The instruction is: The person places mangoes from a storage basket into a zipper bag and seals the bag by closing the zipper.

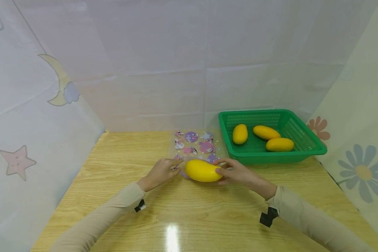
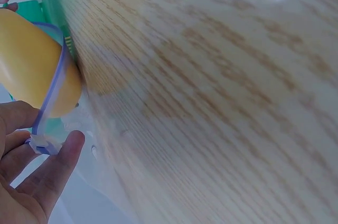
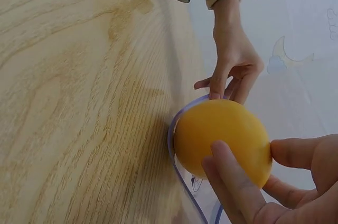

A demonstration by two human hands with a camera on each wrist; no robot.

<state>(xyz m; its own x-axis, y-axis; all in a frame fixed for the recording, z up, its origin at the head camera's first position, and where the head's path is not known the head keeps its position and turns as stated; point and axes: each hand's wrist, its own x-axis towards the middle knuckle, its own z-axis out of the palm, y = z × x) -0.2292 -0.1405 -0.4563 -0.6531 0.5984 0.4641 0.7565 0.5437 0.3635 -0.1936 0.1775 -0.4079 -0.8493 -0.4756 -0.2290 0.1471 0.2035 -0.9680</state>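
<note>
A yellow mango (image 1: pixel 204 170) lies at the mouth of a clear zip bag (image 1: pixel 190 141) printed with pink and purple cartoon figures. Its near end overlaps the bag's purple zip edge (image 2: pixel 52 86); how far in it sits is hard to tell. My right hand (image 1: pixel 236 171) grips the mango's right end, thumb and fingers on opposite sides in the right wrist view. With my left hand (image 1: pixel 162 171) I pinch the bag's opening at its left corner, beside a small whitish zip slider (image 2: pixel 45 145). The mango hides part of the opening.
A green plastic basket (image 1: pixel 271 158) stands at the back right of the wooden table (image 1: pixel 129 217), with 3 more mangoes (image 1: pixel 280 144) in it. A pale printed sheet (image 1: pixel 157 70) hangs behind the table and along both sides.
</note>
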